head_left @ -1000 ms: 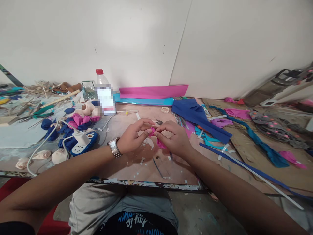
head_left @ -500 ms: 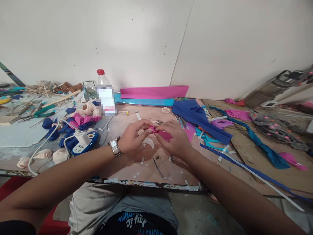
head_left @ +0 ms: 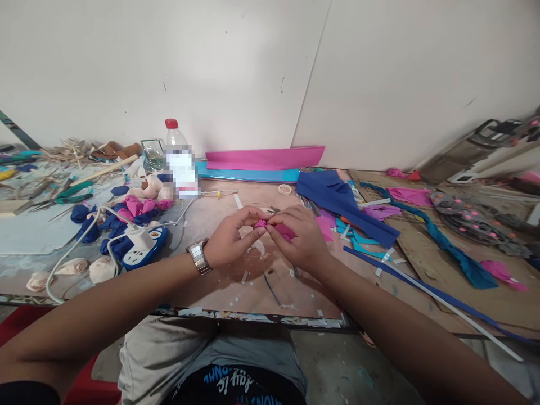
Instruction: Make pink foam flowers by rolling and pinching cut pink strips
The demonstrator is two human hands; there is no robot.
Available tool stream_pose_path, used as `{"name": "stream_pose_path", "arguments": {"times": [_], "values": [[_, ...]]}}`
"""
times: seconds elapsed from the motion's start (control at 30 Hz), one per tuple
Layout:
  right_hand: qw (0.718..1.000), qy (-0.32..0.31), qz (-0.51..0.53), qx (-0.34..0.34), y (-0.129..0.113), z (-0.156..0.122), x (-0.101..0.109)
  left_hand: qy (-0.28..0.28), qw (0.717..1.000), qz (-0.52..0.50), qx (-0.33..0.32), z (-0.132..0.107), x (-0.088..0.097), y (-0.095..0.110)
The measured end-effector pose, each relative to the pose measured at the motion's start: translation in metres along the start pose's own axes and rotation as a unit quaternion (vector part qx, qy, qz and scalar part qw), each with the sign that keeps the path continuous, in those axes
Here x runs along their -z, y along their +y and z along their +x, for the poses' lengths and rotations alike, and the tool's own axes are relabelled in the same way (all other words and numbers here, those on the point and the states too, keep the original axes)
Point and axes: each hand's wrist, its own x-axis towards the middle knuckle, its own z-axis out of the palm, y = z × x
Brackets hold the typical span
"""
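Both my hands meet over the middle of the work table (head_left: pixel 236 287). My left hand (head_left: pixel 230 239), with a metal watch on its wrist, pinches one end of a small rolled pink foam strip (head_left: pixel 270 226). My right hand (head_left: pixel 297 236) pinches the same pink piece from the other side, fingers curled over it. Most of the strip is hidden between the fingertips. Small white scraps lie on the table just below the hands.
At the left sit finished pink, blue and cream foam roses (head_left: pixel 126 211), a blue and white power strip (head_left: pixel 141 247) with cords, and a water bottle (head_left: pixel 179 160). Pink and blue foam sheets (head_left: pixel 265 157) lean on the wall. Blue foam (head_left: pixel 341 199) and strips lie to the right.
The pink strip's loose tail, hanging below my fingers a second ago, is now drawn up between them. Both hands stay in the same place.
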Motion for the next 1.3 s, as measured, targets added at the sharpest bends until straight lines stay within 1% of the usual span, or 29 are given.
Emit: {"name": "stream_pose_path", "arguments": {"times": [0.1, 0.17, 0.3, 0.4, 0.53, 0.63, 0.7, 0.8, 0.87, 0.97, 1.13, 1.3], "values": [[1.0, 0.005, 0.003, -0.004, -0.001, 0.0, -0.001, 0.002, 1.0, -0.014, 0.023, -0.001, -0.001, 0.0], [1.0, 0.012, 0.003, -0.006, -0.001, -0.001, -0.001, -0.004, 1.0, 0.001, 0.029, -0.002, 0.0, 0.001], [1.0, 0.021, -0.006, -0.002, 0.0, -0.001, -0.001, -0.014, 0.998, 0.063, -0.003, -0.002, 0.003, 0.005], [1.0, 0.017, -0.015, 0.015, 0.001, -0.001, -0.001, -0.026, 0.994, 0.099, -0.029, -0.001, 0.006, 0.006], [0.999, 0.007, -0.01, 0.039, 0.002, -0.001, 0.0, -0.05, 0.993, 0.102, -0.041, 0.0, 0.008, 0.005], [0.999, -0.005, 0.002, 0.036, 0.001, -0.001, 0.0, -0.056, 0.995, 0.079, -0.034, 0.001, 0.008, 0.002], [0.999, -0.013, 0.007, 0.034, 0.001, 0.0, 0.0, -0.042, 0.997, 0.068, -0.023, 0.001, 0.007, 0.0], [0.999, -0.013, 0.009, 0.041, 0.001, 0.0, -0.001, 0.01, 0.998, 0.063, -0.022, 0.001, 0.006, -0.001], [0.999, -0.011, 0.009, 0.047, 0.001, 0.0, -0.001, 0.031, 0.998, 0.055, -0.027, 0.001, 0.005, -0.001], [0.999, -0.009, 0.01, 0.044, 0.0, 0.0, -0.001, 0.038, 0.998, 0.036, -0.024, 0.001, 0.004, -0.002], [1.0, 0.009, -0.002, 0.009, 0.0, -0.001, -0.001, 0.066, 0.998, 0.001, -0.021, 0.003, 0.004, -0.003], [1.0, 0.016, -0.006, 0.019, 0.0, -0.001, 0.001, 0.058, 0.998, 0.011, -0.013, 0.005, 0.005, 0.0]]}}
